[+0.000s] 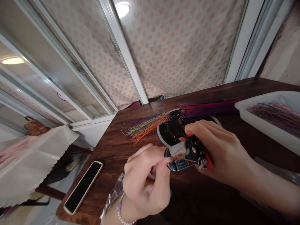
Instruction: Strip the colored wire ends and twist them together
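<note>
My right hand [220,150] is closed round the orange-and-black handles of a pair of wire strippers [181,154], whose jaws point left. Thin orange wire [187,159] lies across the toothed jaws. At the jaw tips, my left hand [148,178] pinches the wire between thumb and forefinger; its other fingers are curled in. Beyond the hands is a round black dish [170,132] with a pale rim and small scraps in it. A bundle of orange, yellow and blue wires [150,125] rests by its left edge, and red and purple wires [206,109] lie over its far side.
A white plastic tub [264,131] holding tangled wires stands at the right. Near the table's left edge lies a phone [83,187]. Clear plastic [113,190] sits by my left wrist. Further left is another table with a white cloth [39,156] and a brown bag [35,126].
</note>
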Available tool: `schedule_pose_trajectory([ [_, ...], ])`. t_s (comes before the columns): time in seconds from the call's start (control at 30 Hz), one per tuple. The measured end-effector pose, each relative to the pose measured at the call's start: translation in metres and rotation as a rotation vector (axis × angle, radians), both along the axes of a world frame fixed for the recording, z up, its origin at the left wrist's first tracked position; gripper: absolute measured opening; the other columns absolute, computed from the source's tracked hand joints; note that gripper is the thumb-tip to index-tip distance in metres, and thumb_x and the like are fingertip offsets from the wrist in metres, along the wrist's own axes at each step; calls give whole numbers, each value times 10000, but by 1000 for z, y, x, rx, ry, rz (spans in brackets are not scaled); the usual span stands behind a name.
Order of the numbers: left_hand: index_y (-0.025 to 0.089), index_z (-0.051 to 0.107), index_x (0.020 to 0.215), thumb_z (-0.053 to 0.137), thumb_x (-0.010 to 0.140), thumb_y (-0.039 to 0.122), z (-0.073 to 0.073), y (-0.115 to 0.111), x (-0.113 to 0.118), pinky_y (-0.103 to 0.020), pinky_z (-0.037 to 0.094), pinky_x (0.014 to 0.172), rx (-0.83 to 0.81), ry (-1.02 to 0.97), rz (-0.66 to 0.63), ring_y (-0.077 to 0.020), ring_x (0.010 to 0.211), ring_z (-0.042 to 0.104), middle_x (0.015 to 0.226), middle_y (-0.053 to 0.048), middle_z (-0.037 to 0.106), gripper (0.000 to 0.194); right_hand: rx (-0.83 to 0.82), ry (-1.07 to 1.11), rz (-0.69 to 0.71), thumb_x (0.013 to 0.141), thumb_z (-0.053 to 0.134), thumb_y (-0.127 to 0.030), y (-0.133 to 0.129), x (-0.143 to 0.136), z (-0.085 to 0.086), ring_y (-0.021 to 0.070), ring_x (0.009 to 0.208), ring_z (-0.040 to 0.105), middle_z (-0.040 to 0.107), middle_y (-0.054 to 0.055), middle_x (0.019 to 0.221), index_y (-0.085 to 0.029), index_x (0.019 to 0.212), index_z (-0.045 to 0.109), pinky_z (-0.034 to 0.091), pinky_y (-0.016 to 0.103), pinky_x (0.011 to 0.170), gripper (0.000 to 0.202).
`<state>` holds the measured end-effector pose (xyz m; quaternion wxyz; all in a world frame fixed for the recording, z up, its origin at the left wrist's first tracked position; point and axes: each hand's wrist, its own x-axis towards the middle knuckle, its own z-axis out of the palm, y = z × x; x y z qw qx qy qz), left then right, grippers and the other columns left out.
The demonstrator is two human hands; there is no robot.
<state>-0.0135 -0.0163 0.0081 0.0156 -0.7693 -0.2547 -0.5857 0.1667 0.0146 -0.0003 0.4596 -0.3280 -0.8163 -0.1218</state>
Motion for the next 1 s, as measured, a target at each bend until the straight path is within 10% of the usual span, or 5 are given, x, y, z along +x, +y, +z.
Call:
schedule_pose_trajectory([
  [0.7, 187, 581, 820, 569, 901, 74, 3, -7, 0, -223, 307, 423, -167, -12, 20, -78, 473, 397, 562, 47, 448, 140, -97, 47, 34, 637, 421, -66, 3, 0, -10, 167, 553, 521, 548, -13, 637, -222, 829, 440, 373, 265, 526, 248],
  [1.0, 197, 620, 697, 541, 959, 511, 13, 11, -7, -231, 195, 328, -1045, -30, -664, -53, 334, 248, 463, 37, 409, 416, -318, 206, 118, 756, 522, -93, 15, 4, -13, 108, 491, 478, 534, -49, 623, -226, 813, 484, 353, 223, 488, 149],
])
